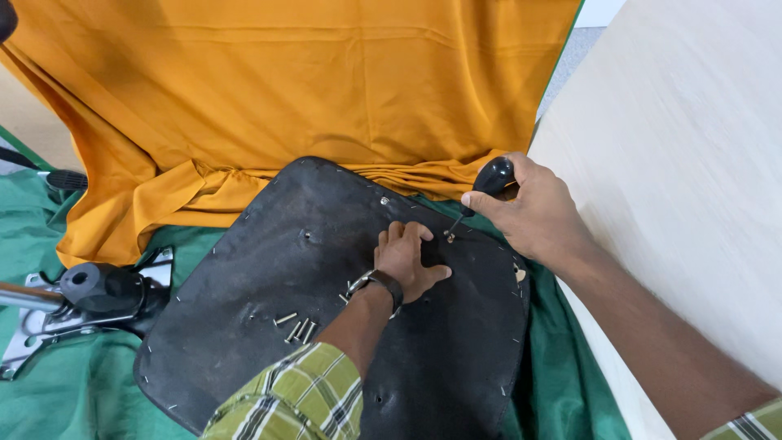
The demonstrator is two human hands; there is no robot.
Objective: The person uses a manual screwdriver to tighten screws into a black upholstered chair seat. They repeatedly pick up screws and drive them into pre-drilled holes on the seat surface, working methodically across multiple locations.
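A black chair seat base (pixel 269 277) lies upside down on green cloth. My left hand (pixel 407 259) rests flat on it, fingers spread, with a dark watch on the wrist. My right hand (pixel 533 208) grips a screwdriver by its black handle (pixel 494 174), and the thin shaft points down to a screw (pixel 448 237) in the base, just right of my left fingertips. Another screw head (pixel 384 200) sits in the base further up. Several loose silver screws (pixel 297 327) lie on the base beside my left forearm.
An orange cloth (pixel 285 90) hangs behind the base. Green cloth (pixel 73 391) covers the floor. At the left lies a black and metal chair mechanism (pixel 90 297) with a plate. A pale wooden board (pixel 684 171) rises on the right.
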